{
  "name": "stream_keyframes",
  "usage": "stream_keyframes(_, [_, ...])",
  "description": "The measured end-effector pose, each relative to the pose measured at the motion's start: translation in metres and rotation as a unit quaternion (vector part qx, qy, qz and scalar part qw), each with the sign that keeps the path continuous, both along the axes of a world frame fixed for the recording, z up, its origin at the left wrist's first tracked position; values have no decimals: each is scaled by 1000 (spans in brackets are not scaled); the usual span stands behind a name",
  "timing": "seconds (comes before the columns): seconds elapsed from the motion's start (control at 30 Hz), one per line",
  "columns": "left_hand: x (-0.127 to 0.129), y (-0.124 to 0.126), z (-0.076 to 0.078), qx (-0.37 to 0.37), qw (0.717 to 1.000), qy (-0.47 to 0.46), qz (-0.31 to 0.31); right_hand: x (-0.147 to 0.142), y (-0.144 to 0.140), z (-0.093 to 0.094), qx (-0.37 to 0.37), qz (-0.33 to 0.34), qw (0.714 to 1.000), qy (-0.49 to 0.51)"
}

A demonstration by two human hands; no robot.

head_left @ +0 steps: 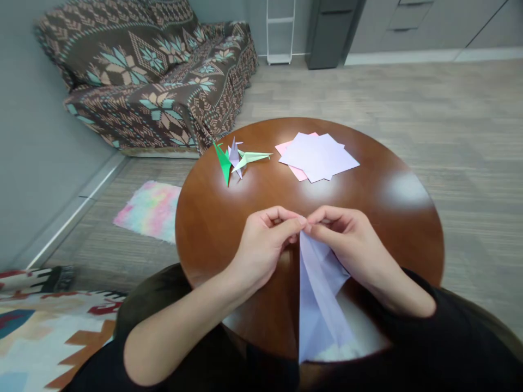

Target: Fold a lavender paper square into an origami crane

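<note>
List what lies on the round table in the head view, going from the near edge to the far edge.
Lilac sheet pinched at its tip by the left hand and right hand → folded paper cranes → stack of flat paper squares, slightly farther, to their right.

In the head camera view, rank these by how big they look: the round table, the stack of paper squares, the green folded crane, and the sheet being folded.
1. round table
2. sheet being folded, though it lies nearest the camera, so its lead over the stack is unsure
3. stack of paper squares
4. green folded crane
</note>
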State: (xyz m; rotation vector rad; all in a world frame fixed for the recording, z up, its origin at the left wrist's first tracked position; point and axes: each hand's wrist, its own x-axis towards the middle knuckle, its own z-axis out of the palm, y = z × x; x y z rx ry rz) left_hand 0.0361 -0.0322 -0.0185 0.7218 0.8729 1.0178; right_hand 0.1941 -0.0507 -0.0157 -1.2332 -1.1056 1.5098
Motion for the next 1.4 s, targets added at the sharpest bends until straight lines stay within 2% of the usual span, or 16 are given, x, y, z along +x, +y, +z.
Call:
stream_keyframes(0.23, [-6, 6, 5, 8, 999, 1, 32, 0, 0, 2, -26, 22, 999, -38])
stream_keyframes(0.4, [-7, 4, 0, 11, 998, 42, -41, 1, 1, 3, -19, 12, 999, -40])
stream_keyframes(0.47, [-7, 2, -2, 20, 997, 48, -51, 1, 2, 3, -18, 4, 999, -34])
stream_keyframes(0.87, [-9, 9, 7, -4, 1000, 4, 19, 1, 1, 3, -39, 53, 997, -36])
stream_keyframes(1.23, [-10, 12, 7, -25, 999, -19, 11, 2, 1, 0, -42, 102, 992, -62])
stream_keyframes(1.4, [-14, 17, 4, -6, 999, -42, 22, 1, 0, 2, -40, 118, 989, -82])
